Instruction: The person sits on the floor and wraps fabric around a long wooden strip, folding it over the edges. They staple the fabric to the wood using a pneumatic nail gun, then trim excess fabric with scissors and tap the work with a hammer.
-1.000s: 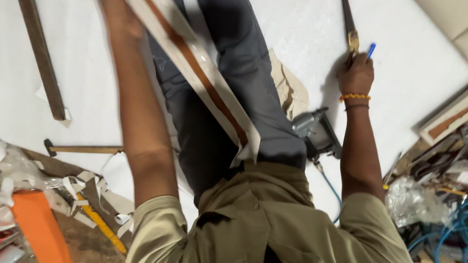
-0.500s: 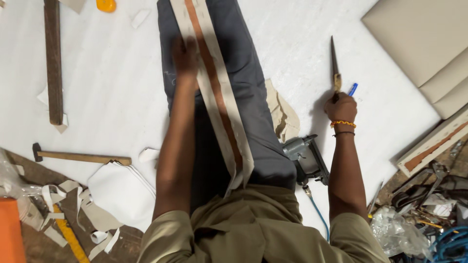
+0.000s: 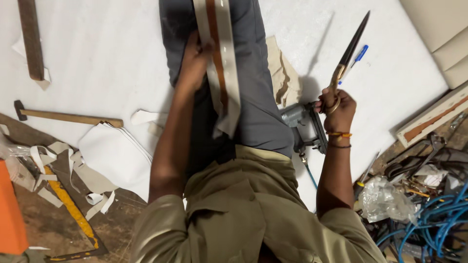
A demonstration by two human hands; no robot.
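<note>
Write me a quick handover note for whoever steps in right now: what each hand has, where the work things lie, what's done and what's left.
Left hand: grip on the beige strip with the brown centre stripe, which lies along the grey-trousered lap.
Right hand: holds long dark-bladed scissors with brass handles, points raised off the white sheet.
Grey staple gun beside the right wrist; wooden-handled hammer to the left.
Done: offcuts lie left.
Left: the strip shows no cut where it is visible.

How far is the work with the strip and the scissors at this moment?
Done: the right hand has the scissors lifted off the white sheet, blades shut and pointing away. In hand: the left hand holds the beige strip with a brown stripe along the leg. Left: the blades are apart from the strip; no fresh cut shows.
</note>
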